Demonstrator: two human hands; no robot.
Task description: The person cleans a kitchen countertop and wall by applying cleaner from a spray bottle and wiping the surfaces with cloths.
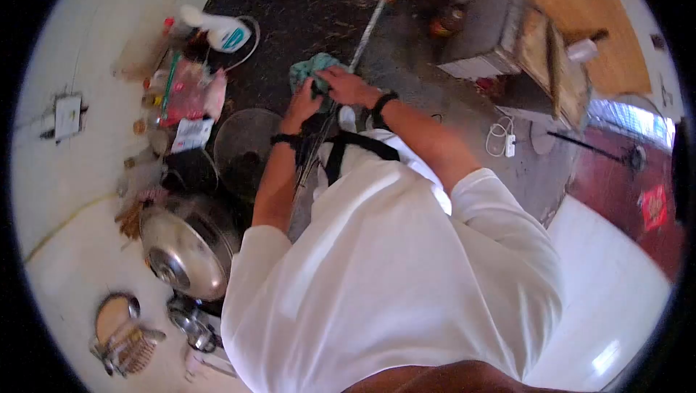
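Note:
A bunched green cloth [310,68] lies at the edge of the dark countertop [290,16]. My left hand [302,107] grips its near side, fingers curled into the fabric. From the right, my right hand [348,87] closes on the same cloth, close beside the left. Part of the fabric is hidden under my fingers. Both wrists carry dark bands.
Left along the counter are a white spray bottle [226,33], a pink-red packet [190,88], a round dark lid [246,148] and a large metal pot lid [190,248]. A cabinet [486,30] and white power strip [510,145] are to the right.

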